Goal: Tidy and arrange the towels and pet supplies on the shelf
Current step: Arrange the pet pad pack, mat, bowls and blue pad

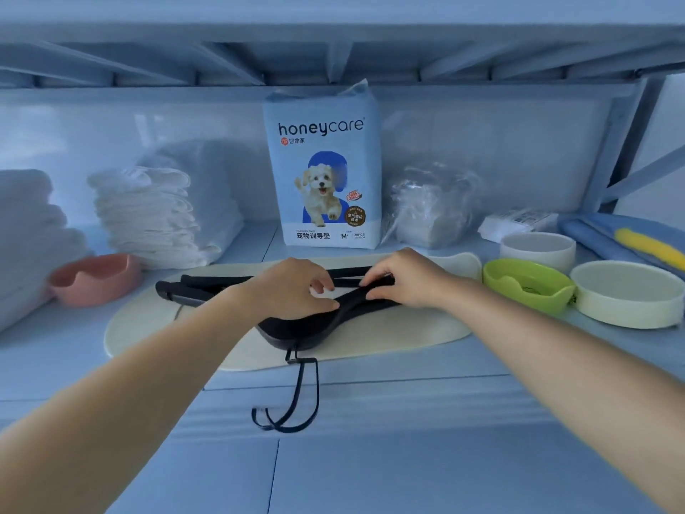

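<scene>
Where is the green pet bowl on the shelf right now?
In the head view, the green pet bowl sits on the right, between the cream mat and a large pale bowl.

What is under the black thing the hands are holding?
A cream mat lies under the black thing, on the shelf. The left hand and right hand grip it, hiding the mat right beneath.

Pale shelf [407,469], upper deck [333,57] w/ braces; glossy back wall [519,142]; bluish light.
</scene>
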Available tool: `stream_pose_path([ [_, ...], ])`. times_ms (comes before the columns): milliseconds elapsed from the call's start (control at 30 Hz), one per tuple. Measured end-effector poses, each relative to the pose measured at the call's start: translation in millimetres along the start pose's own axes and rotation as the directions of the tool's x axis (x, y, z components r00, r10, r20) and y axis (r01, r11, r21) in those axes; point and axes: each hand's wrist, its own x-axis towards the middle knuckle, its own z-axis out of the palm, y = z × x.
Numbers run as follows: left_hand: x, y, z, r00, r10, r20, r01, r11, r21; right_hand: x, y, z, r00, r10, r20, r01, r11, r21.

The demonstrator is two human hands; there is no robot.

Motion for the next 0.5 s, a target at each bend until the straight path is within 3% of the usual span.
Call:
stream_pose_path([
  [167,-33,18,9,0.995,0.001,-0.100,0.005,0.999,0.051,-30,-2,10,0.983,-0.149,-0.111,0.153,0.988,0.025],
  [267,-56,14,8,0.981,-0.036,-0.191,0.045,0.998,0.047,-49,-6,15,0.973,-0.221,-0.063,0.222,0.975,0.011],
  [500,-104,-24,11,0.962,-0.092,-0.256,0.104,0.994,0.037,-65,-25,25,0.981,-0.195,-0.004,0.195,0.980,-0.040],
])
